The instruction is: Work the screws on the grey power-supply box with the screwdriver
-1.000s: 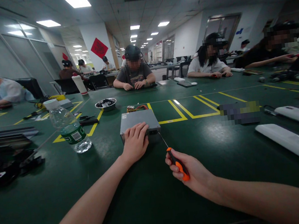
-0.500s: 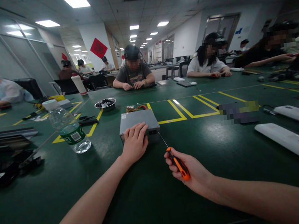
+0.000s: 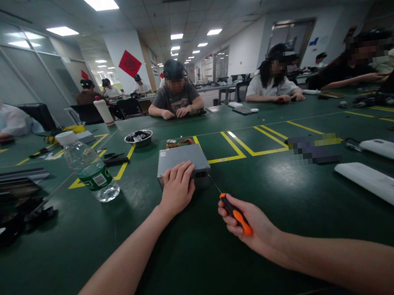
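Observation:
A grey metal box with bundled coloured wires at its back sits on the green table. My left hand lies over its top and front edge, fingers spread and pressing on it. My right hand is closed around the orange and black handle of a screwdriver. The thin shaft points up and left, with its tip at the lower right corner of the box's front face. Whether the tip sits in a screw is too small to tell.
Left of the box stand a water bottle and a metal bowl of small parts. Dark parts lie far left. White elongated devices lie right. A person sits opposite; others sit along the table.
The screwdriver handle has turned slightly in my right hand, showing its orange side differently. My left hand and the box have stayed in place.

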Demonstrator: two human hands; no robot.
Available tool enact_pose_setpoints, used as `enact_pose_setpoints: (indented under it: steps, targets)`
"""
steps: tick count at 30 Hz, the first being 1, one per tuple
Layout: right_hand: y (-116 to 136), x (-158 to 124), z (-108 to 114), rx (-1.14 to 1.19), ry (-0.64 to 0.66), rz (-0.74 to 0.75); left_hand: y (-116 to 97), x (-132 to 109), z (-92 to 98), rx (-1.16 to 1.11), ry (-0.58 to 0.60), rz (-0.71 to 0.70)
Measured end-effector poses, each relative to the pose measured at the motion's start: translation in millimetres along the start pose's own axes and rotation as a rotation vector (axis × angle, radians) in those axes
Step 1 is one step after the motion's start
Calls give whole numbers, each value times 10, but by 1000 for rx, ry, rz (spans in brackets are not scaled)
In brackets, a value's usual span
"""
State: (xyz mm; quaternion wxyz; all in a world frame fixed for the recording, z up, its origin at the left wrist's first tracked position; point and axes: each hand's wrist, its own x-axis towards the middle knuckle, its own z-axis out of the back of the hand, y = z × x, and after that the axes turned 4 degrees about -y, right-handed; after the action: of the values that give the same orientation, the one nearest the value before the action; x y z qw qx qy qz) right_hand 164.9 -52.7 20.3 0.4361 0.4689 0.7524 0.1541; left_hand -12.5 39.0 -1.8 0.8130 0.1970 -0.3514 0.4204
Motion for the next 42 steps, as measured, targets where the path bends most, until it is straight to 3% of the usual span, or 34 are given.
enact_pose_setpoints:
  steps: [29,38,42]
  targets:
    - [-25,75,78,-82,-34,8,14,-5,-7,21,16,-3]
    - [-31,14,-3,-99,-73,95,-77,-3,28,96,71,-168]
    - [-23,3,10,-124,-72,31,-95,2,49,105,123,-200]
